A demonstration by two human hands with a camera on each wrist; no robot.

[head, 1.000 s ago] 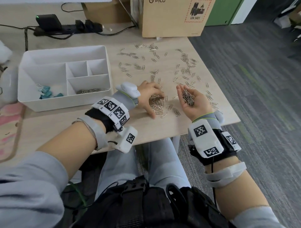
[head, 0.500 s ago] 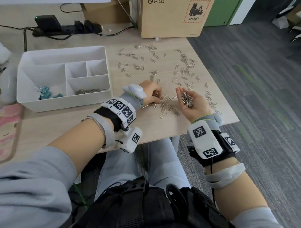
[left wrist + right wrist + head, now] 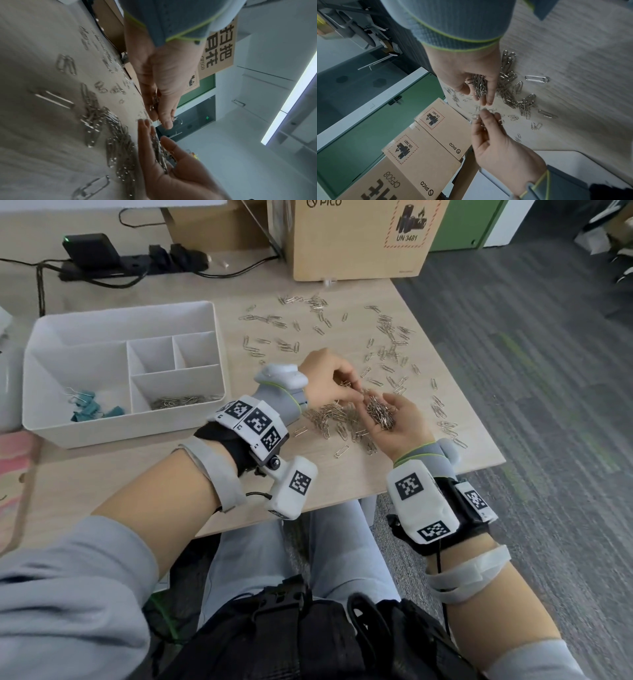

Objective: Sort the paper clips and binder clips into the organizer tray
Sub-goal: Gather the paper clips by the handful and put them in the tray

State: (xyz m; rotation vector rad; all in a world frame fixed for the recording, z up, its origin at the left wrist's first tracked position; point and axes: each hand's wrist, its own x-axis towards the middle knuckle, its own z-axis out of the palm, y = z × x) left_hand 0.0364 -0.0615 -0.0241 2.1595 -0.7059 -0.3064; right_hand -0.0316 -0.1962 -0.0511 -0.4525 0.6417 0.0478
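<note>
Clearly the clips (image 3: pixel 379 411) heaped in the cupped, upturned right hand (image 3: pixel 394 422), at the table's (image 3: pixel 102 474) 4 o'clock, are light, stiff and slippery, so the left hand (image 3: pixel 329 378) pinches a few from above.

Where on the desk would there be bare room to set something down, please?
Bare desk lies along the near edge, between the tray and the left hand. Right of the tray, loose paper clips crowd the surface out to the far corner.
</note>
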